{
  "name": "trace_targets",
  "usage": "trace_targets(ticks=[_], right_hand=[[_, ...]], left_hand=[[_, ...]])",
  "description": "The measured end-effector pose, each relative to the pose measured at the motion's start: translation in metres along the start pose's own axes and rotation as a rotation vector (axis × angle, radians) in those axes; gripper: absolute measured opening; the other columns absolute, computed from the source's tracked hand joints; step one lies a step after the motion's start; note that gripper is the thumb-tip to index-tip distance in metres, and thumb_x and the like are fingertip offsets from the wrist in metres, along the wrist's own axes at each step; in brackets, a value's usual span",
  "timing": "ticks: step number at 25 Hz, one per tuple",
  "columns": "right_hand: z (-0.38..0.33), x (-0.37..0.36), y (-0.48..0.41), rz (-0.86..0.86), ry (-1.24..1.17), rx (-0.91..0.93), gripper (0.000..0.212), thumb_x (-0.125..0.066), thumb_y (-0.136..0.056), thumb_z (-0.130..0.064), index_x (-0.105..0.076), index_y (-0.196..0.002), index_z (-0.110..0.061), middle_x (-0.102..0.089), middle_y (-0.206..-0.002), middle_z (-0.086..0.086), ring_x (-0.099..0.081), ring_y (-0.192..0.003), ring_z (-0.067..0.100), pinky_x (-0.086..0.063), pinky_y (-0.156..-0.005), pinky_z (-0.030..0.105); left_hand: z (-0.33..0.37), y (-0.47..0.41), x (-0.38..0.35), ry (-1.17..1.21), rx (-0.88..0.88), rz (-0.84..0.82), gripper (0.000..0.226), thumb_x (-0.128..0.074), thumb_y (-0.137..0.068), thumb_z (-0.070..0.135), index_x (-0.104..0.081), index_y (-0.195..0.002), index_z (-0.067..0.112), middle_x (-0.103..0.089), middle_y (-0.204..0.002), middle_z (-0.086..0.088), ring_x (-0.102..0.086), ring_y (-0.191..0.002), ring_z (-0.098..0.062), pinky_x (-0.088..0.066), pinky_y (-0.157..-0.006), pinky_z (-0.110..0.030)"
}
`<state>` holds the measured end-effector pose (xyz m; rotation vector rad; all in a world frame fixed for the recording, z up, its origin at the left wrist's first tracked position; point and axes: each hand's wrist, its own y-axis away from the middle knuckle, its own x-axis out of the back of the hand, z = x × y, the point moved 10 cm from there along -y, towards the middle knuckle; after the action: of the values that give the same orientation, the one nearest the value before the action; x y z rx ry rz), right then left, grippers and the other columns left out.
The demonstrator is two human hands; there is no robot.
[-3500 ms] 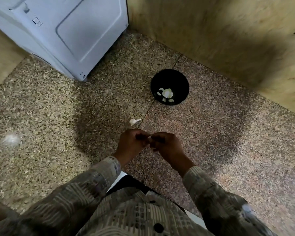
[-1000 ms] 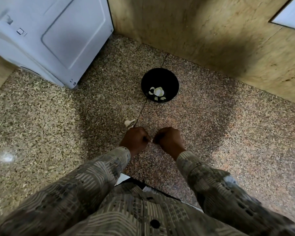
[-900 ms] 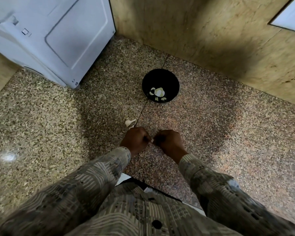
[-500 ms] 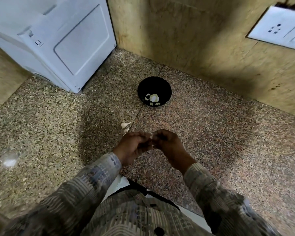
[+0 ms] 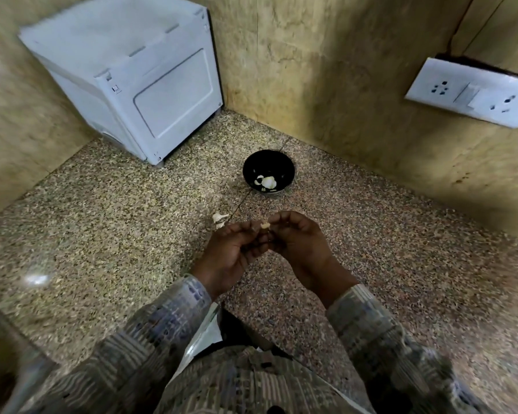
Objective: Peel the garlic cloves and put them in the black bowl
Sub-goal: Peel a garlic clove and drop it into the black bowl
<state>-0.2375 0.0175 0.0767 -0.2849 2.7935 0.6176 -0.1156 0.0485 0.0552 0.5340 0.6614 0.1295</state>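
**Two-point pinch, short drop ahead**

Both meet on one garlic clove [image 5: 265, 225]. The left grip [image 5: 234, 252] and right grip [image 5: 296, 243] each pinch it at the fingertips, likely so one can steady it while the other works the skin loose. They hang above the tabletop [image 5: 102, 234], just on the near side of the black bowl [image 5: 286, 165], which keeps the drop short. Pale peeled cloves [image 5: 268, 182] lie inside the bowl. To its near-left sits a white garlic piece [image 5: 219, 219]; whether it is skin or clove, I cannot tell.
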Motion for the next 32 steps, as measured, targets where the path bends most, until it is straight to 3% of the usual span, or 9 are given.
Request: trace_targets(ticks=[5,8,13,16,19,22,25,28,32], right_hand=[[-0.025,-0.006,0.030,-0.143,0.066,0.095,0.016,-0.060,-0.097,0.002,-0.073,-0.106,0.001,-0.075,-0.100,0.024,-0.070,-0.092,0.030,-0.057,-0.090,0.043],[-0.032,-0.005,0.038,-0.168,0.141,0.152,0.017,-0.068,-0.095,-0.005,-0.073,-0.110,0.002,-0.075,-0.104,0.026,-0.071,-0.094,0.033,-0.058,-0.091,0.045],[-0.006,-0.009,0.037,-0.176,-0.128,-0.070,0.020,-0.063,-0.101,-0.017,-0.072,-0.105,0.000,-0.068,-0.086,0.012,-0.066,-0.081,0.020,-0.055,-0.081,0.036],[0.012,-0.012,0.032,-0.142,-0.215,-0.161,0.015,-0.065,-0.099,-0.017,-0.071,-0.105,-0.004,-0.068,-0.086,0.010,-0.065,-0.079,0.017,-0.056,-0.077,0.032],[0.031,-0.011,0.022,-0.060,-0.206,-0.226,0.012,-0.066,-0.098,-0.016,-0.073,-0.104,-0.007,-0.071,-0.089,0.008,-0.066,-0.082,0.017,-0.056,-0.077,0.032],[0.057,-0.007,0.010,0.016,-0.136,-0.316,0.009,-0.066,-0.097,-0.013,-0.074,-0.097,-0.008,-0.070,-0.083,0.006,-0.066,-0.076,0.016,-0.055,-0.073,0.032],[0.088,0.003,-0.001,0.065,0.024,-0.417,0.010,-0.065,-0.096,-0.008,-0.072,-0.089,-0.005,-0.069,-0.080,0.012,-0.064,-0.069,0.018,-0.052,-0.065,0.032],[0.123,0.007,-0.016,0.086,0.218,-0.501,0.014,-0.064,-0.095,-0.003,-0.073,-0.099,0.008,-0.069,-0.084,0.020,-0.063,-0.066,0.021,-0.051,-0.059,0.030],[0.161,0.010,-0.049,0.260,0.083,-0.600,0.010,-0.067,-0.095,-0.002,-0.073,-0.099,0.006,-0.069,-0.081,0.018,-0.063,-0.064,0.021,-0.054,-0.053,0.028]], left_hand=[[0.000,0.026,-0.013,0.055,-0.038,-0.017,0.013,-0.064,-0.091,0.010,-0.075,-0.088,0.005,-0.074,-0.080,-0.010,-0.071,-0.068,-0.014,-0.061,-0.065,-0.025],[0.001,0.034,-0.018,0.014,-0.068,-0.034,0.012,-0.068,-0.089,0.014,-0.073,-0.094,0.004,-0.072,-0.080,-0.008,-0.069,-0.069,-0.013,-0.060,-0.064,-0.025],[0.002,0.041,-0.012,-0.119,-0.182,-0.075,0.016,-0.067,-0.093,0.013,-0.072,-0.100,0.000,-0.069,-0.087,-0.012,-0.064,-0.070,-0.014,-0.056,-0.062,-0.024],[0.006,0.042,-0.002,-0.189,-0.233,-0.004,0.011,-0.070,-0.090,0.010,-0.077,-0.096,0.004,-0.072,-0.088,-0.013,-0.065,-0.073,-0.018,-0.055,-0.063,-0.027],[0.017,0.041,0.014,-0.430,-0.344,0.188,0.009,-0.077,-0.086,0.006,-0.080,-0.094,0.006,-0.078,-0.090,-0.012,-0.071,-0.078,-0.025,-0.057,-0.065,-0.033],[0.017,0.030,0.031,-0.669,-0.383,0.282,0.010,-0.079,-0.082,0.007,-0.082,-0.082,0.017,-0.078,-0.078,-0.001,-0.073,-0.072,-0.026,-0.059,-0.064,-0.037],[0.010,0.013,0.048,-1.057,-0.424,0.339,0.012,-0.084,-0.076,0.021,-0.076,-0.068,0.022,-0.072,-0.066,0.009,-0.067,-0.061,-0.006,-0.053,-0.064,-0.024],[-0.004,-0.010,0.069,-1.456,-0.391,0.329,0.027,-0.080,-0.078,0.039,-0.068,-0.065,0.018,-0.069,-0.065,0.004,-0.064,-0.061,-0.012,-0.046,-0.060,-0.028],[-0.014,-0.040,0.123,-1.448,-0.186,0.269,0.052,-0.083,-0.075,0.057,-0.050,-0.055,0.021,-0.051,-0.052,0.006,-0.047,-0.051,-0.008,-0.029,-0.052,-0.027]])
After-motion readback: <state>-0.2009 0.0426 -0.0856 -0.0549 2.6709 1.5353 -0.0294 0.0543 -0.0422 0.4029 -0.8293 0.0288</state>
